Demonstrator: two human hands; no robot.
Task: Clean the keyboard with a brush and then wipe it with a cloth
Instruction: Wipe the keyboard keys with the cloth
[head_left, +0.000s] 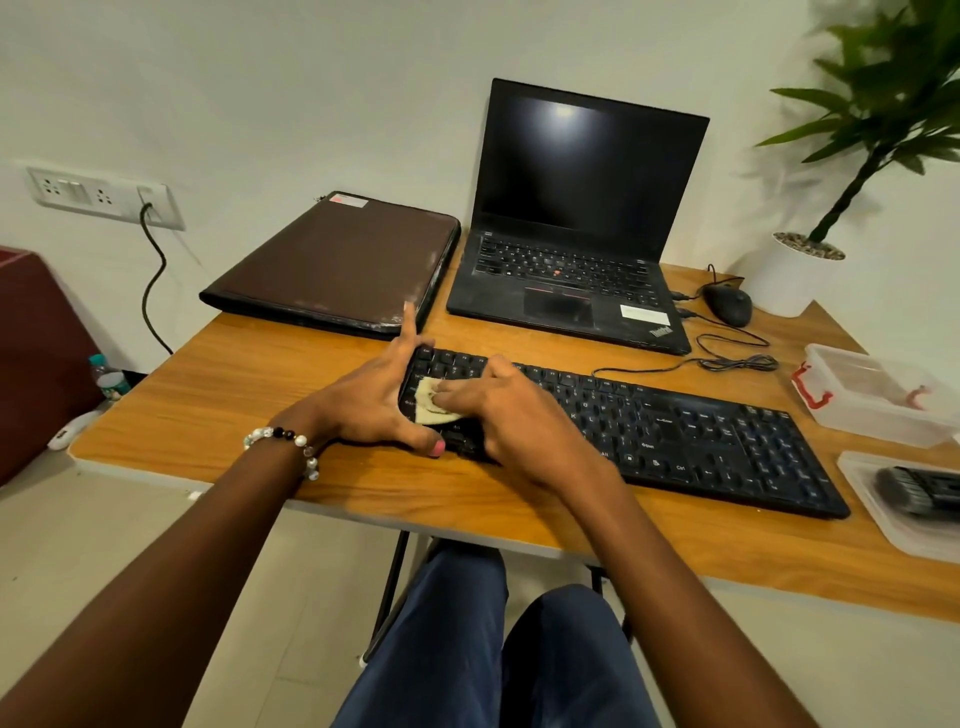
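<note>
A black keyboard (701, 436) lies along the front of the wooden desk (249, 395). My left hand (374, 400) holds its left end, thumb on the front edge, fingers round the back and index finger raised. My right hand (514, 415) lies over the keys just right of it. Its fingers curl onto a small beige cloth (428, 408) and press it against the left keys. Most of the cloth is hidden under that hand. The dark brush (919, 491) lies in a clear tray (883, 525) at the desk's right edge.
Behind the keyboard stand an open black laptop (571, 270) and a closed brown laptop (337, 265). A wired mouse (727, 304), a potted plant (800, 270) and a clear box with red clips (878, 395) sit to the right. My knees are below the desk.
</note>
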